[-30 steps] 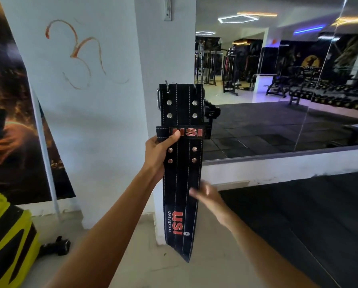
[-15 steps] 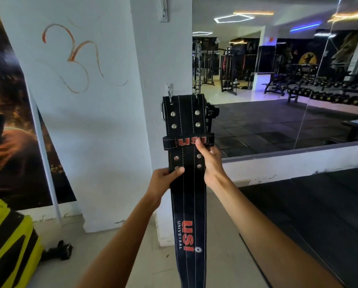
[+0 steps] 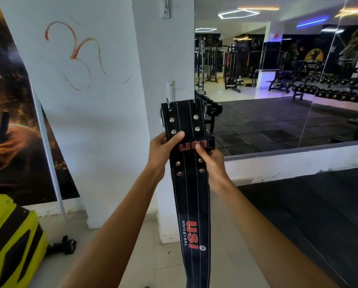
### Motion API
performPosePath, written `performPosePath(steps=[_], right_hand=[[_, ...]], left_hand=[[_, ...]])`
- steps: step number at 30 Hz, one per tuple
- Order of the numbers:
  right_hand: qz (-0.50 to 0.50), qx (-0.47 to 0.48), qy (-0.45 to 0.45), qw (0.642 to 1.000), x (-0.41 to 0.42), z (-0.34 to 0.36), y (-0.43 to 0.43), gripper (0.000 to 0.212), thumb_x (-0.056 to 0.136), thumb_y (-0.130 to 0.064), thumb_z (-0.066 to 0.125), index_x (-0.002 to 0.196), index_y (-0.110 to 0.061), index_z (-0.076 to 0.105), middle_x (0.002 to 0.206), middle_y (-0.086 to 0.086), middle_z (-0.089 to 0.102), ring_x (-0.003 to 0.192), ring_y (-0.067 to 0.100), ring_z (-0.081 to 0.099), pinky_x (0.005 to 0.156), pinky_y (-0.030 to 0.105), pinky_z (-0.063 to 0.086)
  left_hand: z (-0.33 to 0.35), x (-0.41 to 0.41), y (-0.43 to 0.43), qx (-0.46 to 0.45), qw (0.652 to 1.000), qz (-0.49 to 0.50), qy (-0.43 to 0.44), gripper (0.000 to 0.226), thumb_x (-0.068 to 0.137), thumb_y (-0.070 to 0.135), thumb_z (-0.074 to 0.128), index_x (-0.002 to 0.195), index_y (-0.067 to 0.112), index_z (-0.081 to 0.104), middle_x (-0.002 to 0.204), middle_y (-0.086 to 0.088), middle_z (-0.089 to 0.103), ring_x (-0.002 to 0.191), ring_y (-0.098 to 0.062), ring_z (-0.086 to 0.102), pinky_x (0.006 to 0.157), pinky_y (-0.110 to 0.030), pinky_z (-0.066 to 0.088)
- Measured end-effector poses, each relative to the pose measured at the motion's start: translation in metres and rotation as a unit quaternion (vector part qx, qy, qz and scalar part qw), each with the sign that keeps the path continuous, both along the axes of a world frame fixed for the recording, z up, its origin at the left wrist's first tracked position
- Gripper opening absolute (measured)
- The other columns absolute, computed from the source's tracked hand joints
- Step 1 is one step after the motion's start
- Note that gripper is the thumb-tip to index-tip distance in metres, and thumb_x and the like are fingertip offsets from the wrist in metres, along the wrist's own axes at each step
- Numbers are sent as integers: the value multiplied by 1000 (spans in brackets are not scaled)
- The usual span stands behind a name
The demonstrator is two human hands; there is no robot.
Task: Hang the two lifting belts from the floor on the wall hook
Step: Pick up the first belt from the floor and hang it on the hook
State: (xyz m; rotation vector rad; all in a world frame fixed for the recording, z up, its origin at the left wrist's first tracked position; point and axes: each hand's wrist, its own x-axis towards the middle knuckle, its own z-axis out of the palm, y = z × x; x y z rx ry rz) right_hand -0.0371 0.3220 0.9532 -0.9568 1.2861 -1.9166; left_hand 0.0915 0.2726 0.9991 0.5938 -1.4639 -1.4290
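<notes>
Both hands hold 1 black leather lifting belt with white stitching, steel rivets and red lettering (image 3: 189, 183) upright against the white pillar (image 3: 151, 59). The buckle end is up so that its steel buckle (image 3: 162, 116) sits just under the small metal wall hook (image 3: 171, 90); whether buckle and hook touch I cannot tell.

The left hand (image 3: 163, 150) has its grip closed on the belt's left edge, thumb across the front. The right hand (image 3: 210, 159) pinches the right edge just below the red-lettered keeper loop (image 3: 192, 144). Holding both edges high probably keeps the buckle level for threading.

The tail hangs free toward the floor. The pillar's right corner meets a large wall mirror (image 3: 278, 80); there is open wall to the left. No second belt is visible.
</notes>
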Motion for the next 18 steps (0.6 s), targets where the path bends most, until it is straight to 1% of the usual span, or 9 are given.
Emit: performPosePath(steps=[4,6,8,10,12,13,15,16,18], right_hand=[[27,-29,79,996,-3,-9,11,25,82,-12,65,106,-7,61,97,1,69,90,7,68,80,22,55],[33,-14,118,992,-9,-28,17,25,80,-6,65,104,0,62,93,3,69,81,1,68,75,14,53],[41,63,185,980,-19,-65,25,18,78,-12,68,91,-1,63,83,4,67,72,9,67,70,16,51],[92,219,298,924,-27,-103,37,16,77,-18,70,76,-8,58,73,5,63,69,22,63,66,20,50],[144,318,318,881,-29,-119,46,24,78,-22,71,90,-4,62,92,11,68,88,30,66,79,27,53],[147,311,303,889,-29,-111,47,46,76,-35,70,105,-1,61,105,10,66,99,28,64,87,27,50],[133,222,204,944,-25,-70,43,91,64,-74,55,126,-8,51,117,-2,56,110,15,55,93,20,41],[126,169,147,967,-22,-45,38,97,61,-83,40,129,-14,49,121,-4,54,112,11,52,93,22,39],[111,87,74,987,-16,6,28,67,75,-72,28,112,-25,58,114,-4,61,103,5,58,87,21,43]], left_hand=[[6,-8,9,92,994,37,49,16,79,9,70,93,1,69,77,-7,72,66,-18,71,54,-22,54],[5,-10,11,112,990,30,74,10,79,7,70,88,3,69,73,-6,72,63,-18,71,53,-23,55],[6,-10,11,112,990,34,82,7,79,8,71,85,5,70,75,-6,72,66,-21,70,56,-25,57],[6,-9,12,118,988,44,92,12,78,9,72,89,4,70,82,-10,72,72,-24,70,61,-29,59],[6,-8,9,118,987,51,101,14,79,11,72,91,5,70,86,-11,72,73,-24,70,63,-31,60],[5,-6,9,116,987,51,103,14,79,11,71,92,5,70,86,-11,72,72,-23,71,61,-30,59],[1,-4,9,113,987,50,103,13,79,9,70,91,5,70,84,-9,73,69,-20,71,57,-26,57],[-2,-3,9,111,988,48,99,12,80,9,70,91,5,70,83,-8,73,69,-19,72,56,-24,56],[-11,-2,10,106,990,42,87,12,80,9,69,91,4,70,83,-9,73,72,-21,71,57,-24,56]])
